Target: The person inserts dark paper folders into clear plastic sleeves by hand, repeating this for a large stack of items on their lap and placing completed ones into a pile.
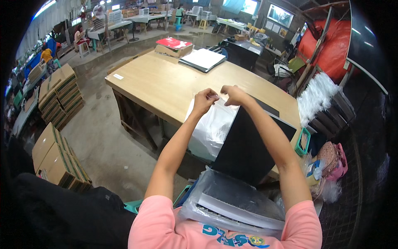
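My left hand (pixel 205 101) is closed, thumb and fingers pinched together at the top of a clear plastic bag (pixel 209 128). Close beside it, my right hand (pixel 237 96) has its thumb and fingers curved and apart over the same bag, with nothing visible between them. The bag hangs over the near edge of the wooden table (pixel 153 79). Under my right forearm, a large black board (pixel 244 141) leans across that edge. On my lap lies a plastic-wrapped stack (pixel 236 199) with a black cover and white page edges.
A white-topped black folder (pixel 203 59) and a box with a red item on top (pixel 174 45) stand on the table's far side. Cardboard cartons (pixel 60 97) are stacked at left. A green basket (pixel 303 141) sits at the table's right edge. People work farther back.
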A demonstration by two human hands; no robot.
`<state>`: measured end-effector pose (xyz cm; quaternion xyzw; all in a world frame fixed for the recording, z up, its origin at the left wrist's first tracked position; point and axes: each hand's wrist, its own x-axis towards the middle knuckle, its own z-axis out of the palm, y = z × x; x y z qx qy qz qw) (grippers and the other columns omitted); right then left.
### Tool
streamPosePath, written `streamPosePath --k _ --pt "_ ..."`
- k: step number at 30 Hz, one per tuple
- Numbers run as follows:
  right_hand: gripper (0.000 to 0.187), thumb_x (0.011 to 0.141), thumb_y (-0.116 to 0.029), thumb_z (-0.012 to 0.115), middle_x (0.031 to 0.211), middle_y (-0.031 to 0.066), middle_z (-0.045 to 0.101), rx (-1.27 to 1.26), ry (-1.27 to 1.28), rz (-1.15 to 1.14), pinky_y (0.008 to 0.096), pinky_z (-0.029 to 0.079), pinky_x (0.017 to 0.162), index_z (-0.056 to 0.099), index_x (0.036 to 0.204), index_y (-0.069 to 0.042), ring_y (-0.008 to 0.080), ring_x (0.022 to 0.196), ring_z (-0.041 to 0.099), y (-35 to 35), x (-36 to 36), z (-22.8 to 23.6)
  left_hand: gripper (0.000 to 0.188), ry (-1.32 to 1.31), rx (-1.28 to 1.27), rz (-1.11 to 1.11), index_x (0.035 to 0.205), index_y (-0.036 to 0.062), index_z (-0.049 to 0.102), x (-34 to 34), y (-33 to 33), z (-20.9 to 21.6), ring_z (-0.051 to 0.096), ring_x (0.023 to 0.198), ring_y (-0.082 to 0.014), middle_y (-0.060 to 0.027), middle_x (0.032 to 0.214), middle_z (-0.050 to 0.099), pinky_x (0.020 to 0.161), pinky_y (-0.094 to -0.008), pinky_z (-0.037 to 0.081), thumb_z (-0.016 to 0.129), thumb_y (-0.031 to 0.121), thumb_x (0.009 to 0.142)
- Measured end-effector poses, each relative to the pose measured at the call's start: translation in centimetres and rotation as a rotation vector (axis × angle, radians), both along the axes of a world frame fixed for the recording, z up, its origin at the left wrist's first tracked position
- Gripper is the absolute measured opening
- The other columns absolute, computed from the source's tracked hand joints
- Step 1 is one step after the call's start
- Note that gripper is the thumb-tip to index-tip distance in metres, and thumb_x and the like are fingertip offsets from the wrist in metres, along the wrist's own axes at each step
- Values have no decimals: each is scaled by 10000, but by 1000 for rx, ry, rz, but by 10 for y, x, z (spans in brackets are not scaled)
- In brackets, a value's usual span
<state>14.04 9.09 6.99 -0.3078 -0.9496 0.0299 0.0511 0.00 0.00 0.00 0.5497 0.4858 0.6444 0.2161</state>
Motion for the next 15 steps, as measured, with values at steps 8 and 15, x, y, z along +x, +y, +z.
streamPosePath --k 8,15 --pt "45 677 -111 633 774 51 652 84 93 -168 448 412 754 651 715 -127 232 813 613 -17 -30 7 382 393 -256 438 607 22 610 -53 5 -29 574 547 -133 -83 522 567 528 -311 445 704 380 705" --pt "82 663 -57 623 744 96 651 78 220 -148 369 467 693 669 725 -86 236 738 628 -10 -33 8 474 158 -82 -205 1053 -15 484 -41 30 -17 579 931 -217 -178 973 602 810 -326 459 731 159 687"
